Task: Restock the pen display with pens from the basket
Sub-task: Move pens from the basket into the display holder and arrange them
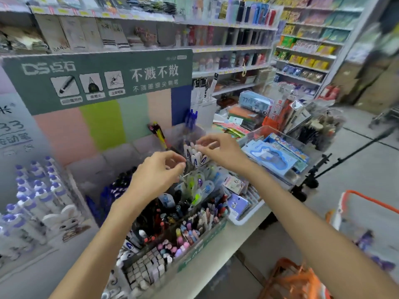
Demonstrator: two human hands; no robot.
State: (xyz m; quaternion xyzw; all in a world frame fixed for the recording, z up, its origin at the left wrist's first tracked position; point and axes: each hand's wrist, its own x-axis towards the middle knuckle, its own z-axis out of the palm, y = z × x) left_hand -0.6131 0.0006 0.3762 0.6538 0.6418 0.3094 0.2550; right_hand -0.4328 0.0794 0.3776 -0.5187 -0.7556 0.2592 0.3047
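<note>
Blur is softening the crowded pen display point(172, 214) standing at the counter point(235, 234) front edge; an orange wire basket point(367, 203) is sitting cut off at lower right. Left hand point(157, 175) is pinching something thin, indistinct. Right hand point(218, 149) is pinching a white-capped pen point(197, 156).

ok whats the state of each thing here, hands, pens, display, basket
left hand: fingers curled, pinching something small I cannot make out
right hand: pinching the top of a white pen
white pens: upright in the display
pen display: front slots packed
orange basket: on the floor
</note>
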